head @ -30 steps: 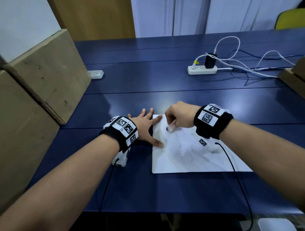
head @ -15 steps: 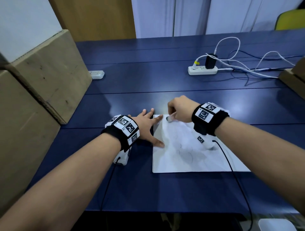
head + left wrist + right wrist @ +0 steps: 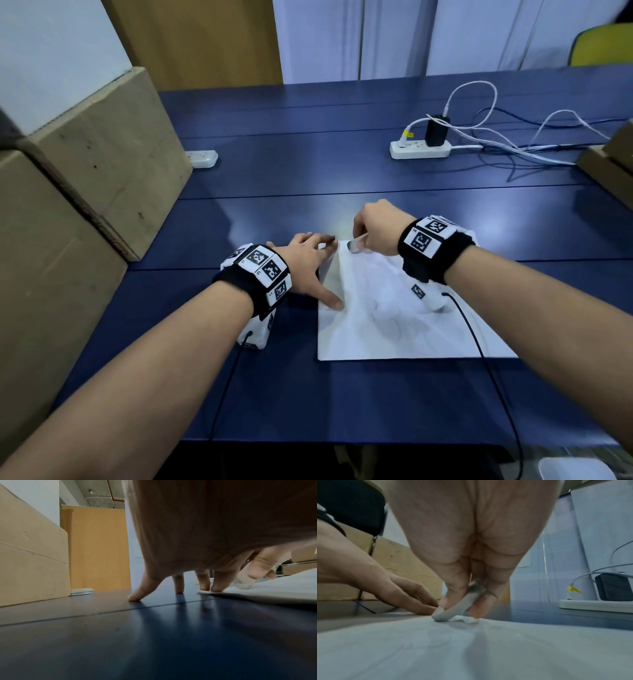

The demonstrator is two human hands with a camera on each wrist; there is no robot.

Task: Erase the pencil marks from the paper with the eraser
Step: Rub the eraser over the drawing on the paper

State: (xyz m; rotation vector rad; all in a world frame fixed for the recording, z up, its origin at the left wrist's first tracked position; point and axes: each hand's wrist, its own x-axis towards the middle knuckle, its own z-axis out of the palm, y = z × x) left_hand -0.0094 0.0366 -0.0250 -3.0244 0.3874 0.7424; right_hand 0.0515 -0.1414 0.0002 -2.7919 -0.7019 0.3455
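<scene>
Two hands worked the paper (image 3: pixel 394 329) on the worktop (image 3: pixel 308 178). The right hand (image 3: pixel 378 228), its grip pinching the eraser (image 3: pixel 356 245), had travelled from mid-sheet to the far-left corner; the left hand (image 3: pixel 308 263), fingers spread flat, stayed pressing the paper's left edge. Central pencil marks (image 3: pixel 387 322) remained.

No words, brand names or numbers can be read anywhere. The only signs are black-and-white square code patterns, which carry no letters. Several sit on the white blocks of the band (image 3: pixel 260 270) around the left wrist, just behind the left hand (image 3: pixel 308 263). Two more show on the band (image 3: pixel 430 236) around the right wrist, behind the right hand (image 3: pixel 376 226). One small code square (image 3: pixel 418 291) sits on the white camera unit hanging under the right wrist, above the paper (image 3: pixel 394 329). The faint pencil marks on the paper are scribbles, not writing.
</scene>
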